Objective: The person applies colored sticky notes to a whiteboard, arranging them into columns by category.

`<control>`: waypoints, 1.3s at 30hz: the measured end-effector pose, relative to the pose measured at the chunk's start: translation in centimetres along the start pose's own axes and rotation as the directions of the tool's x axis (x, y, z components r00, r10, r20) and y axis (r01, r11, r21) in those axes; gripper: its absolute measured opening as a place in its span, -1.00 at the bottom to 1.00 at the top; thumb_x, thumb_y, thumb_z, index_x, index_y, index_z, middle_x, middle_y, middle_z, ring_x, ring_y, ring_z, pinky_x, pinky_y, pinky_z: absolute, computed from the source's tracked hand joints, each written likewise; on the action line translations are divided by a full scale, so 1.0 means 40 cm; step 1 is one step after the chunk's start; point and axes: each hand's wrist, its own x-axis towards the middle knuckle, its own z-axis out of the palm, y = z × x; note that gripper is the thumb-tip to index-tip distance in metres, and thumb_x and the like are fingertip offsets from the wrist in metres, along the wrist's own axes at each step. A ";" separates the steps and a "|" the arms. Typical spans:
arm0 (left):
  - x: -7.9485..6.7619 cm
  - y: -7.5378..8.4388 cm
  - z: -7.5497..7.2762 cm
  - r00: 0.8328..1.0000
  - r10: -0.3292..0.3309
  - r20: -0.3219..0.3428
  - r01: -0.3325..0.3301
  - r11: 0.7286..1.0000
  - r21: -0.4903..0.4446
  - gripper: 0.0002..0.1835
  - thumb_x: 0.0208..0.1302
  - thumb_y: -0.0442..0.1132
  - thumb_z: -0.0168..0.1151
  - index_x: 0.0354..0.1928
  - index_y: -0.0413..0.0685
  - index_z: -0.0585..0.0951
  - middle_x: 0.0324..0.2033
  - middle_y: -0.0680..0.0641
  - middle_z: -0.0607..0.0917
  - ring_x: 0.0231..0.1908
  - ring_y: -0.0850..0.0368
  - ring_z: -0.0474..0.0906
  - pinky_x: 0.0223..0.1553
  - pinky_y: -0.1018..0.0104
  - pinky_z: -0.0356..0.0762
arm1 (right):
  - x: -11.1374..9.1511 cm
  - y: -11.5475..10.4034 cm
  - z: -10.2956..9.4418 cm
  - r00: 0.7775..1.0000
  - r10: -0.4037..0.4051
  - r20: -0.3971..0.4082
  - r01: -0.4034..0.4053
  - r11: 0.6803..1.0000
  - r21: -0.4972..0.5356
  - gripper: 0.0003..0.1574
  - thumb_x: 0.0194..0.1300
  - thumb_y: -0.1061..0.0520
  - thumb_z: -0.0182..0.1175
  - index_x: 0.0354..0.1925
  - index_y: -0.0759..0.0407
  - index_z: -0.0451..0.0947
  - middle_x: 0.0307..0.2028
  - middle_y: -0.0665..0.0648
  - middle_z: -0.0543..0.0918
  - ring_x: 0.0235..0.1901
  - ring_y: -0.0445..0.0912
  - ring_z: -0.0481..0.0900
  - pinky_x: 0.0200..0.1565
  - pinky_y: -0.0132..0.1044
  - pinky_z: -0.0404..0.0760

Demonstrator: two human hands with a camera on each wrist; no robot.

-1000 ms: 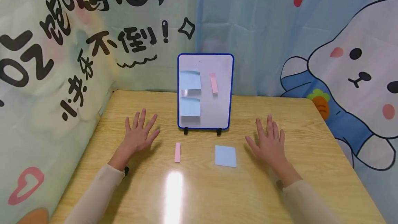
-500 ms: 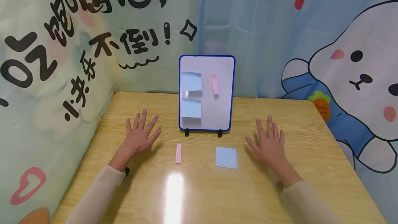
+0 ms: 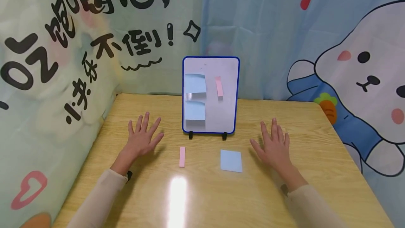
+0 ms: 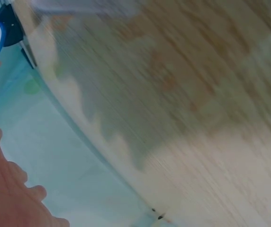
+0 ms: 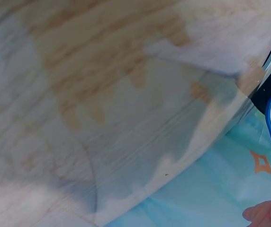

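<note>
My left hand (image 3: 140,141) has its fingers spread over the table, left of the whiteboard, holding nothing. On the other side my right hand (image 3: 274,149) is likewise spread, palm down and free of any object. Between them lie a narrow pink sticky note (image 3: 182,157) and a square blue sticky note (image 3: 231,161); the blue one is nearest my right hand. A blue-framed whiteboard (image 3: 221,115) stands upright behind them. Two blue sticky notes, one upper (image 3: 195,83) and one lower (image 3: 194,111), are stuck on its left side. A pink strip (image 3: 219,86) hangs on its right half.
Black feet (image 3: 191,135) hold up the whiteboard on the wooden table (image 3: 142,200). A printed curtain (image 3: 259,38) with lettering and a cartoon animal closes off the back and sides. In the left wrist view a black foot (image 4: 8,26) shows at the upper left corner.
The whole head view has shifted slightly down and right. Both hands stay spread in place, and the notes and the whiteboard have not been moved.
</note>
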 end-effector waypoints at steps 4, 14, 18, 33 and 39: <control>-0.002 0.000 -0.003 1.000 0.003 0.005 -0.003 1.000 0.002 -0.25 0.47 0.31 -0.20 0.58 0.27 -0.02 0.57 -0.24 -0.26 0.54 -0.31 -0.33 0.37 -0.46 -0.49 | 0.000 -0.001 -0.002 1.000 -0.001 -0.003 0.001 1.000 0.002 0.07 0.42 -0.45 -0.14 0.58 0.09 -0.19 0.55 0.36 -0.44 0.48 0.41 -0.23 0.34 0.47 -0.28; -0.006 0.004 0.000 1.000 -0.005 0.007 0.005 1.000 0.011 -0.26 0.46 0.30 -0.18 0.57 0.25 0.02 0.57 -0.23 -0.25 0.54 -0.29 -0.33 0.38 -0.44 -0.50 | -0.004 0.004 0.009 1.000 -0.003 -0.011 0.003 1.000 0.005 0.06 0.42 -0.44 -0.12 0.58 0.10 -0.14 0.56 0.36 -0.39 0.47 0.42 -0.19 0.34 0.47 -0.30; -0.005 0.005 0.003 1.000 -0.004 0.003 0.004 1.000 0.020 -0.25 0.46 0.30 -0.16 0.57 0.25 0.03 0.57 -0.23 -0.24 0.54 -0.30 -0.31 0.38 -0.44 -0.50 | -0.007 0.004 0.009 1.000 0.000 -0.010 0.000 1.000 0.006 0.06 0.42 -0.44 -0.12 0.58 0.10 -0.13 0.56 0.37 -0.36 0.46 0.43 -0.18 0.33 0.48 -0.30; -0.028 0.033 0.005 0.999 0.039 0.027 -0.038 0.999 -0.028 -0.24 0.47 0.29 -0.17 0.58 0.24 -0.03 0.58 -0.21 -0.22 0.54 -0.29 -0.26 0.39 -0.44 -0.40 | 0.009 -0.098 -0.023 0.997 -0.076 -0.004 0.076 0.996 0.052 0.01 0.41 -0.27 0.06 0.54 0.22 -0.03 0.54 0.43 -0.24 0.47 0.42 -0.15 0.37 0.44 -0.27; -0.042 0.076 -0.005 0.992 0.122 0.016 -0.121 0.991 -0.052 -0.24 0.47 0.26 -0.13 0.58 0.15 0.02 0.56 -0.21 -0.04 0.53 -0.28 -0.08 0.40 -0.43 -0.26 | 0.025 -0.218 -0.021 0.962 -0.243 -0.126 0.256 0.961 0.101 -0.07 0.34 -0.11 0.22 0.48 0.26 0.14 0.53 0.42 -0.05 0.46 0.36 0.01 0.38 0.39 -0.05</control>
